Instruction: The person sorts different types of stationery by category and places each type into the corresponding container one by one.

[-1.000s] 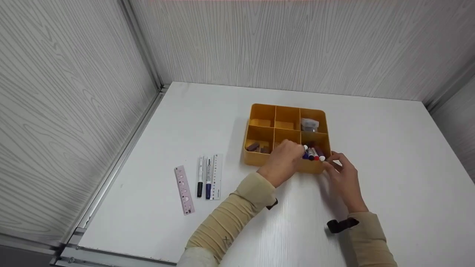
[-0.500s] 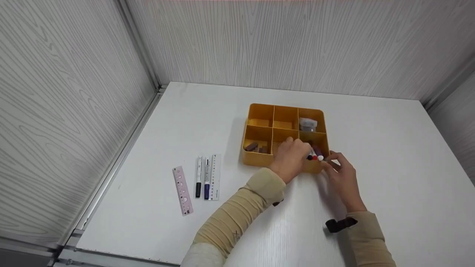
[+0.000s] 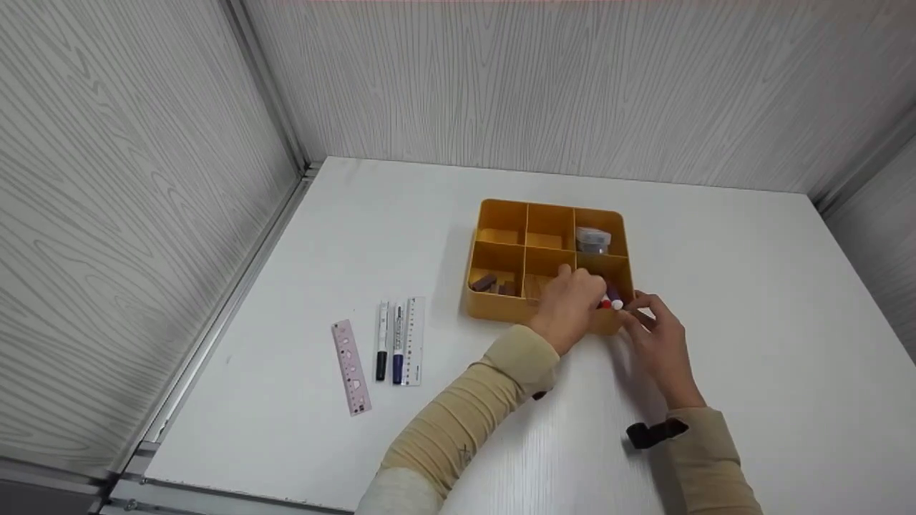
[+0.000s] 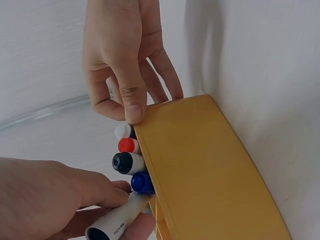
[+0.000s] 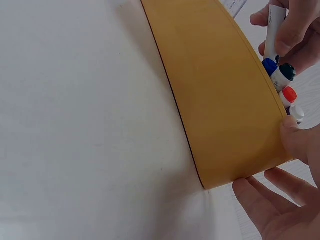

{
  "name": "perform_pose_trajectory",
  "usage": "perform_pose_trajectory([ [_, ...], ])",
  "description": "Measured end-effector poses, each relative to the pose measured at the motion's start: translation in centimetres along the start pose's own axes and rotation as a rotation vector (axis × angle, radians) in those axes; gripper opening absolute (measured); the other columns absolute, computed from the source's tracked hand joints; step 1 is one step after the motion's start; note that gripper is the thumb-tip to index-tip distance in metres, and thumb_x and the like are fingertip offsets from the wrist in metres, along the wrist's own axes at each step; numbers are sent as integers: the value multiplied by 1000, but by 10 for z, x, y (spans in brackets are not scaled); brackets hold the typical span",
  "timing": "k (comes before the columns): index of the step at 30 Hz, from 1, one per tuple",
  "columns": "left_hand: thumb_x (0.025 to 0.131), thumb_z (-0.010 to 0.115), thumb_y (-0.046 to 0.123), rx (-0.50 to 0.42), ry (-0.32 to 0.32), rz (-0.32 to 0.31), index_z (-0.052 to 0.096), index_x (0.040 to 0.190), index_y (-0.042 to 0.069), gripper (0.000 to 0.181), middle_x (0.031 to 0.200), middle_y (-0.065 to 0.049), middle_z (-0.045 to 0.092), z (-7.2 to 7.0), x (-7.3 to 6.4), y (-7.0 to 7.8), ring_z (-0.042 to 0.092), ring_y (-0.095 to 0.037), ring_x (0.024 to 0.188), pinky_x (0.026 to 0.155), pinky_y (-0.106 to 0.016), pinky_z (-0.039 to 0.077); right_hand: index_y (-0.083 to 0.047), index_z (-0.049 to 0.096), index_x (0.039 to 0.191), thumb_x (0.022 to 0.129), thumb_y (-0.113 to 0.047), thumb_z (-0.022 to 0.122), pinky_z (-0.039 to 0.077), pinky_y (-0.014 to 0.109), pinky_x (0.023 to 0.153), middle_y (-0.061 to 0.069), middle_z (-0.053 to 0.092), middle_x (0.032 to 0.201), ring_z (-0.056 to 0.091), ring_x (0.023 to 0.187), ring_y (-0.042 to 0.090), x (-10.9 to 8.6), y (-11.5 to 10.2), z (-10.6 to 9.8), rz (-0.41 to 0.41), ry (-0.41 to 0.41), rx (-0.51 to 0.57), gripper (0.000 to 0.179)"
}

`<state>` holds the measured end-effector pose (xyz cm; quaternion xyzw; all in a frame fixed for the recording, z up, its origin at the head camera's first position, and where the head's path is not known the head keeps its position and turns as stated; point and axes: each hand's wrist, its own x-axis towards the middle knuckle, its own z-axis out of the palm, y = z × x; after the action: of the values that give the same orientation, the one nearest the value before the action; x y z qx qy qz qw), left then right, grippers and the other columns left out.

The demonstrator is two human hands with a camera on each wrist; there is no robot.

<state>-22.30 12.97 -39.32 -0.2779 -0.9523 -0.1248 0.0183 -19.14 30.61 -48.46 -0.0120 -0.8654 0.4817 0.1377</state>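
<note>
A yellow compartment box (image 3: 494,309) sits on the table. Over its front right compartment, my left hand (image 3: 569,304) pinches a white marker (image 4: 120,217), best seen in the left wrist view, where its dark end points outward. Beside it, several markers lean against the box wall: a blue-capped marker (image 4: 142,182), a dark-capped marker (image 4: 127,163), a red-capped marker (image 4: 128,145) and a white-capped marker (image 4: 124,131). My right hand (image 3: 662,343) grips the box's front right corner, thumb (image 5: 290,131) on the rim and fingers against the outer wall.
Left of the box lie a pink ruler (image 3: 351,368), a black-capped marker (image 3: 382,342), a blue-capped marker (image 3: 398,345) and a clear ruler (image 3: 413,342). Brown pieces (image 3: 484,282) occupy the front left compartment; a small clear container (image 3: 593,240) is in the back right one. Panels enclose the table.
My left hand has shifted rightward over the front right compartment, now covering more of the markers in the head view. My right hand stays at the box corner.
</note>
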Motion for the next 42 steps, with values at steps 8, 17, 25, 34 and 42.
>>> perform_pose_trajectory([
  [8,92,68,8,-44,31,73,72,100,13,10,98,-2,67,1,-5,-3,56,-16,93,81,-24,47,2,56,109,95,-9,65,45,49,105,21,52,144,49,135,39,-3,-15,-1,-9,4,15,21],
  [17,99,59,29,20,39,84,72,100,12,22,93,-1,69,6,-5,0,60,-16,85,75,-26,50,7,56,106,95,-10,65,45,51,104,26,54,139,48,134,41,-11,-35,-3,-65,7,10,23],
  [25,104,46,42,87,-74,29,66,117,13,37,109,0,67,7,-3,2,57,-18,96,84,-28,49,-2,57,106,94,-17,67,48,44,103,18,55,142,49,136,34,0,-2,0,-50,25,-1,22],
  [34,98,62,25,100,-16,50,63,126,13,31,119,1,68,10,-5,1,58,-17,101,85,-26,47,-6,56,108,95,-18,66,49,36,96,19,51,146,55,129,40,0,2,0,-26,12,-25,20],
  [42,94,66,27,101,10,30,66,123,20,29,117,4,68,14,-5,0,55,-15,99,82,-26,43,-5,55,106,96,-14,66,49,40,100,20,49,147,51,133,38,1,2,0,-17,11,-14,18],
])
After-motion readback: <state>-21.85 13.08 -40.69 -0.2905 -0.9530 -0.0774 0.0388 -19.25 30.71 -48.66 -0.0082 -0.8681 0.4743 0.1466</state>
